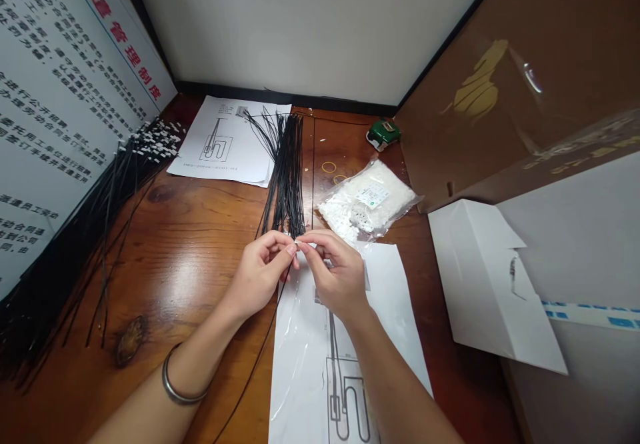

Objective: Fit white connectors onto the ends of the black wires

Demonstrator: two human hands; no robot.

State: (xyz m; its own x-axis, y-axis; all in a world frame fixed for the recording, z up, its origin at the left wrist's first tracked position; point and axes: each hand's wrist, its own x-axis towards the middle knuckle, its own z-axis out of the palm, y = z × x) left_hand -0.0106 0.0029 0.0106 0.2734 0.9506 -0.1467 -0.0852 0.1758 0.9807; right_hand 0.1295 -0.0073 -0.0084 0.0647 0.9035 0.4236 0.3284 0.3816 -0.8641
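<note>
My left hand point(263, 267) pinches a thin black wire point(260, 361) near its end; the wire trails down toward the bottom edge. Fingertip to fingertip with it, my right hand point(337, 274) is closed on a tiny white connector point(297, 243), which meets the wire end; my fingers hide how far it is seated. Just beyond the hands lies a bundle of black wires point(286, 171). A clear bag of white connectors point(387, 187) rests to the right, with loose ones point(337, 221) by its mouth. Beneath my hands is a sheet with a wiring drawing point(300, 377).
At left, a large heap of black wires point(65, 264) ends in white connectors point(155, 141). Printed papers point(193, 164) lie at the back. A green tape measure point(384, 135) and rubber bands point(329, 167) are back right. A brown panel point(530, 64) and white carton point(485, 284) border the right.
</note>
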